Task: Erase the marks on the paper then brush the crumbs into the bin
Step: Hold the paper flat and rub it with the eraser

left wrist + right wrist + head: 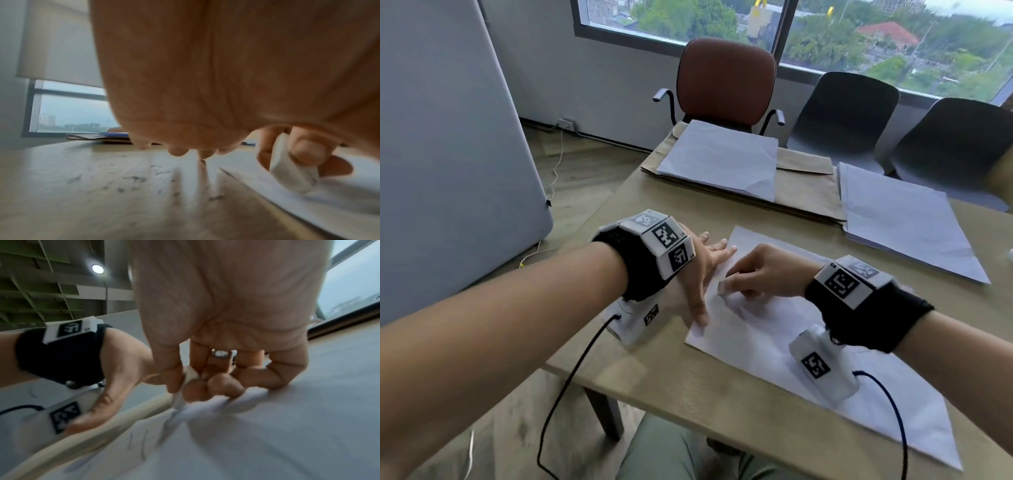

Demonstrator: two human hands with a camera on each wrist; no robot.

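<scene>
A white sheet of paper point(808, 363) lies on the wooden table point(654, 380) in front of me. My right hand point(753, 274) pinches a white eraser point(722, 287) between thumb and fingers and presses it down on the sheet near its left edge. Seen from the left wrist, the eraser point(292, 175) touches the paper point(308, 206). Faint pencil marks point(141, 446) show on the sheet point(267, 434) just in front of the eraser point(180, 395). My left hand point(702, 270) lies flat with straight fingers, holding down the paper's left edge. No bin is in view.
Dark eraser crumbs point(131, 180) are scattered on the table left of the paper. Two stacks of white paper point(719, 157) point(904, 219) and brown envelopes point(808, 192) lie at the far side. A brown chair point(726, 82) and two black chairs point(846, 109) stand beyond the table.
</scene>
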